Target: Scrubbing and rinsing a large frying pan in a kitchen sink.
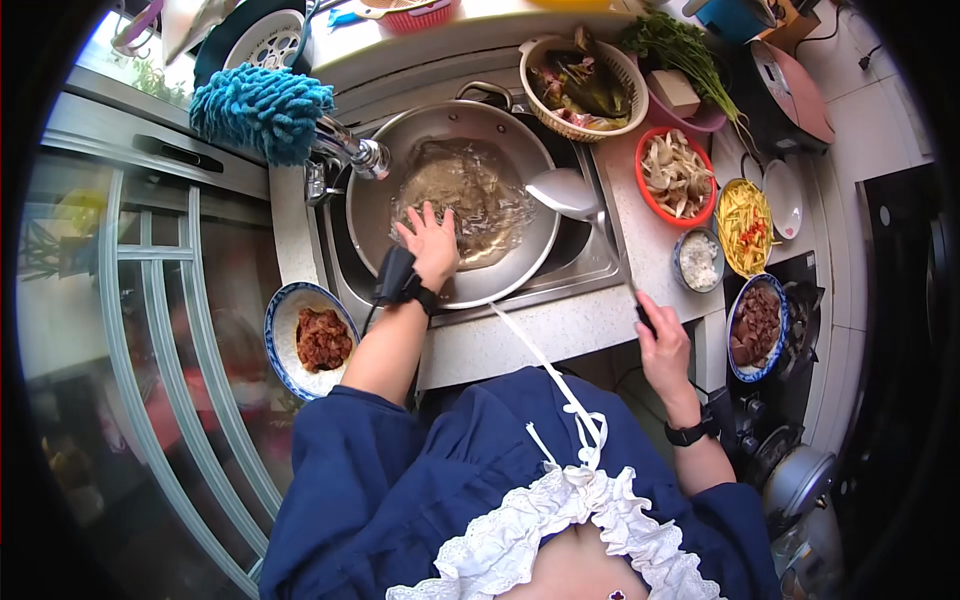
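A large metal wok (375,225) sits in the sink, with clear, rippling water (480,195) in its bottom. Over its near left side my left hand (433,244) is spread palm down and holds nothing; whether the fingertips touch the water I cannot tell. My right hand (664,337) grips the black handle of a metal wok spatula (566,193). The spatula's blade overlaps the wok's right rim, and its shaft slants across the sink edge. At the wok's far left, the faucet (367,156) carries a blue chenille cleaning mitt (259,112).
Left of the sink stands a bowl of marinated meat (322,341). To the right are a basket with fish pieces (581,82), a red basket of mushrooms (676,176), a bowl of white food (699,259), a dish of yellow strips (742,225), a bowl of dark meat (756,322) and a rice cooker (787,97).
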A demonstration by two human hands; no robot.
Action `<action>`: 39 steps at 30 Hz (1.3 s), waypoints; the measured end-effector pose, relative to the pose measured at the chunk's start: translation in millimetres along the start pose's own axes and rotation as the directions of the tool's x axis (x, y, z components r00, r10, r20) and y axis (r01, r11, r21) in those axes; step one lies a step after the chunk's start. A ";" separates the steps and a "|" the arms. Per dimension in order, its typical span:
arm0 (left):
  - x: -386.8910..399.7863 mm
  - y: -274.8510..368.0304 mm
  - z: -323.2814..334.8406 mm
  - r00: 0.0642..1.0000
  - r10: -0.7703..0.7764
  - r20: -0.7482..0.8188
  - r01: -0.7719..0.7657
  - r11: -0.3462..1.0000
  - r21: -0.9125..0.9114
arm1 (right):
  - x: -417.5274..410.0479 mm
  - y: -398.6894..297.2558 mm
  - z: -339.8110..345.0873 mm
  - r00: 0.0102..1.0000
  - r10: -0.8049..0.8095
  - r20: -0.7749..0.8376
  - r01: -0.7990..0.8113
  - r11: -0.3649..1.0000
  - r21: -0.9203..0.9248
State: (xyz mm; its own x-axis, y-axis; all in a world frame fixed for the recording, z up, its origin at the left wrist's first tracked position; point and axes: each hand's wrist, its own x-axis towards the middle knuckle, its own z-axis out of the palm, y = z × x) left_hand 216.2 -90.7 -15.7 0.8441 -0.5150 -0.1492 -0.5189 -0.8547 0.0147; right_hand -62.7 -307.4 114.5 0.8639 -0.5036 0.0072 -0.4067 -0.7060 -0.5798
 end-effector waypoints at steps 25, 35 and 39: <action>-168.8 -14.4 -39.4 0.893 -0.313 -0.323 0.024 0.751 -0.660 | 100.4 -86.9 136.1 0.787 -0.571 0.234 0.568 0.819 0.085; -236.1 -23.8 -12.1 0.863 -0.501 -0.068 0.348 0.685 -0.640 | 154.1 -82.2 214.6 0.689 -0.546 0.476 0.658 0.746 -0.097; -233.8 -25.0 -9.1 0.868 -0.496 -0.023 0.351 0.645 -0.679 | 161.2 -69.0 193.2 0.787 -0.516 0.337 0.529 0.846 0.060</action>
State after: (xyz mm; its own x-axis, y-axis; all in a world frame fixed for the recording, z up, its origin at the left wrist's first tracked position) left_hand 33.1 50.5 27.8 0.9931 -0.0242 -0.1145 0.0535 -0.7764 0.6280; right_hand 162.0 -243.7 -1.8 0.9902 0.1361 0.0301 0.1310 -0.8340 -0.5360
